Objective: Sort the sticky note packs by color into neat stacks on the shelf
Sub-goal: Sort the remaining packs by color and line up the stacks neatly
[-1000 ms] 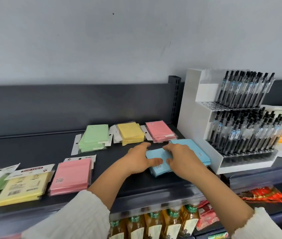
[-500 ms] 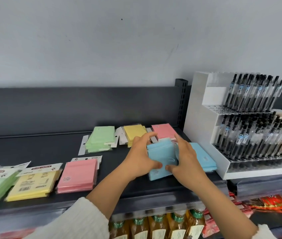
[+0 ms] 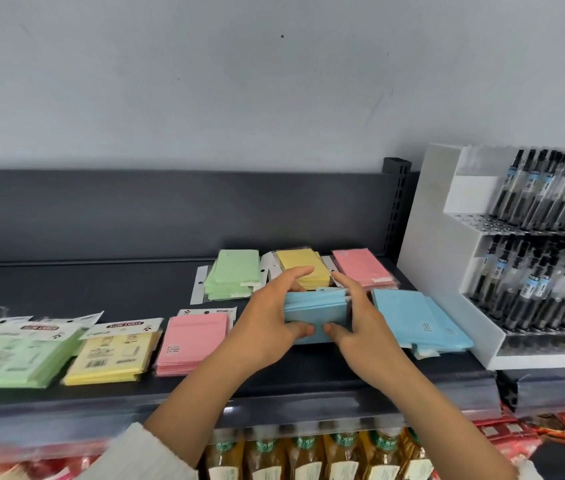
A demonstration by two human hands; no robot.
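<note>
Change: raised off the shelf (image 3: 101,289) since a second ago, blue sticky note bundle (image 3: 315,311) now tilted up on edge, no longer lying flat.
Lower tier: drink bottles (image 3: 305,455) standing in a row beneath the shelf lip.
Left hand (image 3: 267,327): fingers curled over the bundle's far left corner, thumb pressed against its near edge.
Right hand (image 3: 360,327): same clamp on the right side, fingers over the top, thumb below.
Bundle handling: probably light, slick in film wrappers, likely to fan or slide apart. Best squeezed by opposite edges, then tapped level.
Near row: green packs (image 3: 7,355), yellow packs (image 3: 115,355), pink stack (image 3: 193,341), left to right.
Blue pile (image 3: 412,317): loose and fanned, just right of the hands, just beside the rack's base.
Far row: green stack (image 3: 234,275), yellow stack (image 3: 303,266), far pink stack (image 3: 364,270), near the back panel.
Pen display rack (image 3: 430,237): white, tiered, far right. Black pens (image 3: 551,202) packed upright in both tiers.
</note>
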